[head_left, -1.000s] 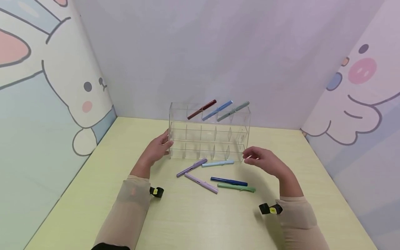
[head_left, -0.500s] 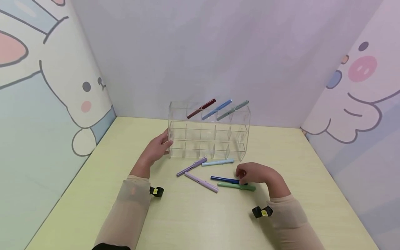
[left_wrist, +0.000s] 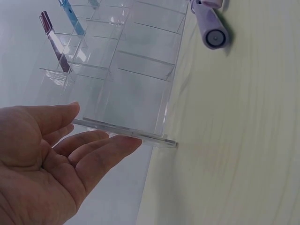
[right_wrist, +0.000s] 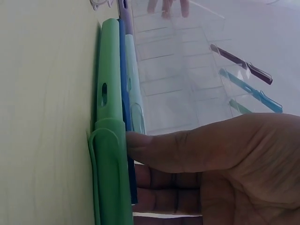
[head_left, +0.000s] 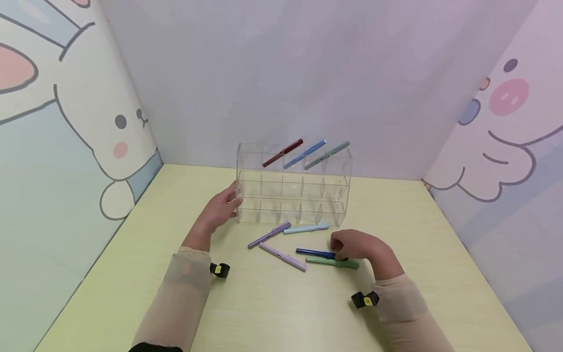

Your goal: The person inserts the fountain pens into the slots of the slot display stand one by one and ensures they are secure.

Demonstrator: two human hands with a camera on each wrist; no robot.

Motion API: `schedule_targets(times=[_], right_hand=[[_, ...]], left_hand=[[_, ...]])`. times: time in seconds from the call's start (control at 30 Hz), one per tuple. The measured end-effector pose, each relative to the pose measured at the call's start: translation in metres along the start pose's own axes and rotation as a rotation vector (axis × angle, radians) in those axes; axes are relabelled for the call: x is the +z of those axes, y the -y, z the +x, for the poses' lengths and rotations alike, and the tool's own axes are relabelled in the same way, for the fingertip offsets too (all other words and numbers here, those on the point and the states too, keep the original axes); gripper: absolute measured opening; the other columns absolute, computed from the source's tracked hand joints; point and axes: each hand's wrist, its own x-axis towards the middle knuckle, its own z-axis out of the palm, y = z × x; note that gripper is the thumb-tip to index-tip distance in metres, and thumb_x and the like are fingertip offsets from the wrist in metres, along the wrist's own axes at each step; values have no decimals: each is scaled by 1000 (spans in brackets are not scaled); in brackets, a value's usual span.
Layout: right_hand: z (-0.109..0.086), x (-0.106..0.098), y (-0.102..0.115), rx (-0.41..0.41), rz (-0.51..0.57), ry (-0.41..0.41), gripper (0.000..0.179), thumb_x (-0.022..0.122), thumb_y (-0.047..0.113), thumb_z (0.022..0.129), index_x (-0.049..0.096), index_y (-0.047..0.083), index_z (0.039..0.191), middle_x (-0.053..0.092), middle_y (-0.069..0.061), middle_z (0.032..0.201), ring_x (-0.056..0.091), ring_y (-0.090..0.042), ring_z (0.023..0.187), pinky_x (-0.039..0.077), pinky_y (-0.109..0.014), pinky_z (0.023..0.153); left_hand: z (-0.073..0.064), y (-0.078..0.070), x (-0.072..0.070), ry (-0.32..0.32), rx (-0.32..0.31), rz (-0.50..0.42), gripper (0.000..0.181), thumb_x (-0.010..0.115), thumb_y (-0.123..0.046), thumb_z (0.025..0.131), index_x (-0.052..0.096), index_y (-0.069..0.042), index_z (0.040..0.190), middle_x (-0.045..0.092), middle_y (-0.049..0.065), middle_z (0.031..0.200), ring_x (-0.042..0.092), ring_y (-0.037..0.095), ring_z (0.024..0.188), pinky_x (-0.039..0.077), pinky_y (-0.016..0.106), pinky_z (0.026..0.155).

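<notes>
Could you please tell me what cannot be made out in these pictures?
- Head view: part of the dark blue pen, covered by the right hand.
- Right wrist view: the near end of the green pen, cut off by the bottom edge.
- Right wrist view: much of the grey-green pen, hidden by the right hand.
- Head view: any lettering on the pens, too small.

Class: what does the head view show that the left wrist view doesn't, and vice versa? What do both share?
Only head: the right hand at a slim dark blue pen, a slim green pen beside it, and the cartoon rabbit on the wall.

Only left wrist: the palm side of the left hand, and the round end of a light purple pen.

Both: that hand gripping the side of a clear, compartmented rack, whose top row holds a slim dark red pen and a slim blue pen.
</notes>
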Motion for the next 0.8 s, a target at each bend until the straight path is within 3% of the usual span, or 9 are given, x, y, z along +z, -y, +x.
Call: schedule_targets(times=[0.2,0.57,0.8], right_hand=[[1,1,3,1,-26,-6,12,71,9,86,64,18,88,59,5,85,52,-17,76,45,-33,67],[5,9,10,-15,-160,-70,14,65,4,86,56,14,81,50,2,76,45,-17,69,35,-31,60],[2,2,7,-32,-108,-122,16,60,5,88,59,17,77,51,4,74,44,-15,67,35,-30,60]], left_hand=[[0,0,0,1,-3,-2,63,50,-29,104,15,-47,154,35,7,158,46,32,137,53,48,98],[-1,-1,-1,3,-10,-6,64,49,-27,105,14,-44,155,33,8,159,48,33,134,52,49,99],[-1,1,-1,5,4,0,65,50,-31,104,13,-37,157,33,9,159,47,34,135,53,48,98]])
